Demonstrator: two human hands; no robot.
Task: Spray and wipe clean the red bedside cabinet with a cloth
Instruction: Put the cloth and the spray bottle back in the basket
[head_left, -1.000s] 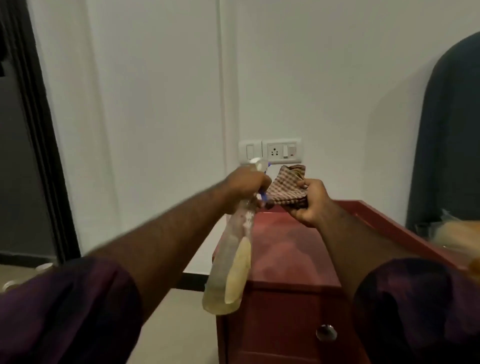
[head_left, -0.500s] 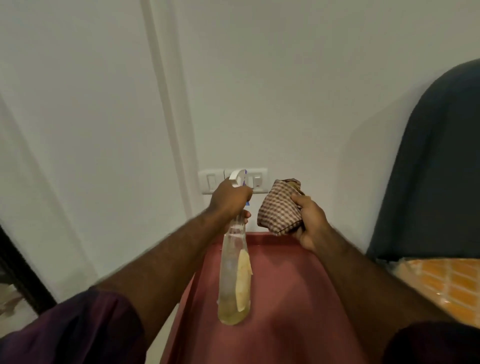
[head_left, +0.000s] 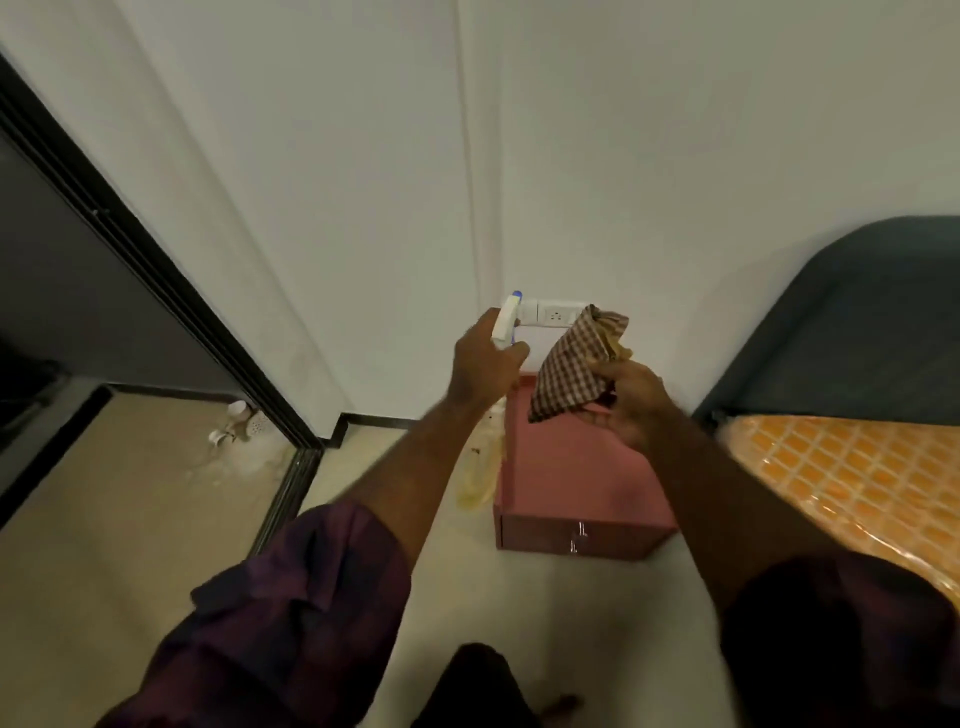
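Observation:
The red bedside cabinet (head_left: 576, 467) stands against the white wall, seen from above, with its top bare and its drawer front facing me. My left hand (head_left: 483, 364) grips the neck of a clear spray bottle (head_left: 480, 475) with a white and blue nozzle; the bottle hangs down beside the cabinet's left edge and holds a little yellowish liquid. My right hand (head_left: 631, 400) holds a bunched brown checked cloth (head_left: 571, 366) above the cabinet's back half.
A socket plate (head_left: 553, 313) sits on the wall behind the hands. A bed with an orange patterned mattress (head_left: 852, 483) and dark headboard (head_left: 852, 322) flanks the cabinet on the right. A dark doorway (head_left: 78, 291) opens at left, with small items (head_left: 241, 423) on the floor.
The view has risen and pulled back, so the whole cabinet top and floor show. Both hands keep their grips, and the bottle now hangs beside the cabinet's left edge rather than over its top.

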